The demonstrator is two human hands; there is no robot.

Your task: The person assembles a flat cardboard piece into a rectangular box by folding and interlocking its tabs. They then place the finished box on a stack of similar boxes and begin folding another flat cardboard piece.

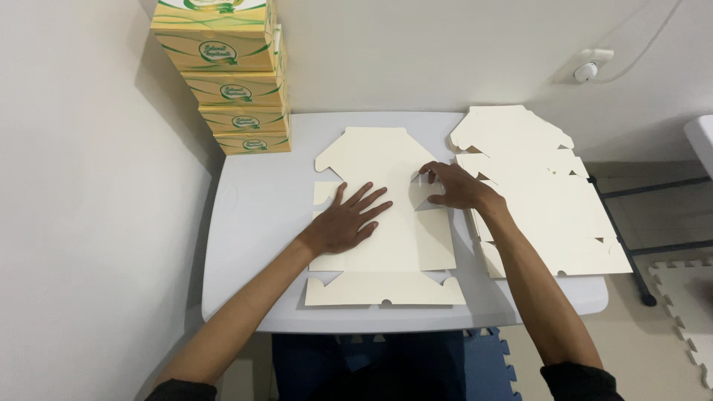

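Note:
A flat cream die-cut cardboard box blank [386, 245] lies unfolded in the middle of the white table [252, 223]. My left hand [347, 220] rests flat on its left half, palm down with fingers spread. At the blank's right edge, my right hand [457, 187] pinches a side flap with its fingertips and lifts it slightly. Both forearms reach in from the bottom of the view.
A stack of more flat cream blanks [542, 200] lies on the table's right side, overhanging the edge. Several assembled yellow-and-green boxes [230, 74] are stacked at the back left against the wall. A wall socket [588, 68] is on the wall. Foam floor mats [691, 312] lie at right.

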